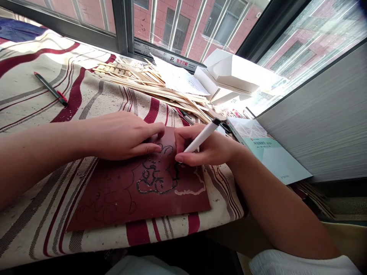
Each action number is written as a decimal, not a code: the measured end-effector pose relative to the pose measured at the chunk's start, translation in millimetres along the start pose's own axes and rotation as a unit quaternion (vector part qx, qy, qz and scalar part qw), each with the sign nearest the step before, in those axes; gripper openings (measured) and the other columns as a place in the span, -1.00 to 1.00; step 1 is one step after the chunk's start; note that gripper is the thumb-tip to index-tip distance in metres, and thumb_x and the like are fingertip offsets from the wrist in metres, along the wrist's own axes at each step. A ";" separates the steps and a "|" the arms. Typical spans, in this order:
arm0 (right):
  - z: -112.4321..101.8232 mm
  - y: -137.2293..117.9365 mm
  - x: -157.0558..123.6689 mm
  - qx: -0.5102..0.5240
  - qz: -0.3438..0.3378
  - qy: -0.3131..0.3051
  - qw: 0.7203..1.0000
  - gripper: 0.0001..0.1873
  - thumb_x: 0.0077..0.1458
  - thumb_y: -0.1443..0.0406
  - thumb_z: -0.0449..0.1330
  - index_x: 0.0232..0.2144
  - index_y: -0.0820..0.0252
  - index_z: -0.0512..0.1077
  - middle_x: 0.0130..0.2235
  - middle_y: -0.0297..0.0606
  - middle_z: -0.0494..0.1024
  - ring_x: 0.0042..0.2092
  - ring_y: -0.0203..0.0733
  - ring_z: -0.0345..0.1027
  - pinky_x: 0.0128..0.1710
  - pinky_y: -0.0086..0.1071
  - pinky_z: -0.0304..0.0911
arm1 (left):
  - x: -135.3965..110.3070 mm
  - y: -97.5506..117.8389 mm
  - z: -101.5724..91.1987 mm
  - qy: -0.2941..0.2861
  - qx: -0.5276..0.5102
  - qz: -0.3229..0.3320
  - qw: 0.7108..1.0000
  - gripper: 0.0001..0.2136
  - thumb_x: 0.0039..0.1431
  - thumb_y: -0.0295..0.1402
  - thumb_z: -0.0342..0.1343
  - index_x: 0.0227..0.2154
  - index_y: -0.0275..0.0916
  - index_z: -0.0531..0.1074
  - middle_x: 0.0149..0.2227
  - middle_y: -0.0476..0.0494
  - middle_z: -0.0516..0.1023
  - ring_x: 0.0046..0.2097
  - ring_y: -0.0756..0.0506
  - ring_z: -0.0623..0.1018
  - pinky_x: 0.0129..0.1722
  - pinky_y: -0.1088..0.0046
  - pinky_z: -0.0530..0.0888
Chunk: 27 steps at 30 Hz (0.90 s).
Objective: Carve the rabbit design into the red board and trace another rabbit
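A white marker [200, 135] is pinched firmly between the thumb and fingers of the right hand [208, 147], its tip hidden near the black outline on a dark red sheet [137, 194], while the open left hand [120, 135] lies flat on that sheet, which rests on a striped cloth [34, 225] with thin wooden strips [155, 86] beyond it.

Domestic room, probably an apartment: craft corner at a dark-framed metal window [124, 26] overlooking a red-brick residential block [187, 34]; cream-and-red striped fabric cover [31, 225], loose pale wooden strips [149, 82], white cardboard box [232, 70].
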State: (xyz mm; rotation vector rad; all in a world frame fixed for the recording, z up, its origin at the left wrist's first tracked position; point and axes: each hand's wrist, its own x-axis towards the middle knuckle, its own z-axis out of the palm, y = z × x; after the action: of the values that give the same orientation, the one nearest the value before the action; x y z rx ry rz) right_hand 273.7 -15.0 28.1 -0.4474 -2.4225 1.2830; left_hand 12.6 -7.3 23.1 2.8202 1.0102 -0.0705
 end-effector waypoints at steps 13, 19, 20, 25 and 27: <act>-1.1 0.4 -1.7 -0.022 -0.002 0.000 1.000 -0.67 0.27 0.32 0.37 -0.43 0.14 0.29 -0.49 -0.48 0.40 -0.43 -0.41 0.19 -0.45 -0.50 0.12 | 1.3 -9.2 9.1 0.043 -0.020 0.030 0.998 -0.64 0.45 0.06 -0.07 -0.10 -0.06 0.46 -0.45 -0.15 0.65 -0.48 -0.26 0.55 -0.42 0.25 0.17; -1.6 -1.2 -2.1 -0.057 0.013 0.010 0.998 -0.66 0.31 0.30 0.33 -0.44 0.14 0.27 -0.50 -0.47 0.39 -0.44 -0.41 0.18 -0.46 -0.49 0.10 | 2.3 -14.7 15.6 0.061 -0.013 0.046 0.997 -0.60 0.46 0.11 -0.11 -0.10 -0.07 0.45 -0.46 -0.12 0.63 -0.52 -0.23 0.51 -0.42 0.25 0.11; -1.5 -1.2 -2.3 -0.047 0.009 0.005 0.999 -0.67 0.30 0.30 0.33 -0.43 0.14 0.28 -0.50 -0.47 0.41 -0.43 -0.41 0.19 -0.45 -0.49 0.11 | 2.4 -15.3 16.3 0.063 -0.014 0.047 0.997 -0.60 0.46 0.11 -0.12 -0.10 -0.06 0.44 -0.46 -0.12 0.63 -0.52 -0.23 0.51 -0.42 0.25 0.11; -3.1 -0.9 -2.8 -0.092 0.005 0.026 0.995 -0.66 0.26 0.31 0.35 -0.44 0.13 0.27 -0.51 -0.48 0.38 -0.45 -0.41 0.16 -0.49 -0.48 0.06 | 2.0 -15.7 15.8 0.063 -0.020 0.055 0.996 -0.59 0.46 0.13 -0.15 -0.10 -0.05 0.43 -0.44 -0.14 0.65 -0.50 -0.23 0.53 -0.43 0.24 0.13; -3.5 -1.4 -2.9 -0.121 0.007 0.036 0.992 -0.66 0.26 0.31 0.34 -0.46 0.13 0.26 -0.51 -0.48 0.36 -0.46 -0.41 0.14 -0.49 -0.48 0.04 | 1.7 -15.7 15.5 0.063 -0.018 0.055 0.996 -0.59 0.47 0.13 -0.14 -0.11 -0.04 0.43 -0.45 -0.13 0.66 -0.51 -0.22 0.53 -0.43 0.24 0.14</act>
State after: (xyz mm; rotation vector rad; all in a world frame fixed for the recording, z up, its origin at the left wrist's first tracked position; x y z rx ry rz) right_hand 277.7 -14.5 30.6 -0.5666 -2.5272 0.9619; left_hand 3.9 3.4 5.7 2.8723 0.8698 0.1387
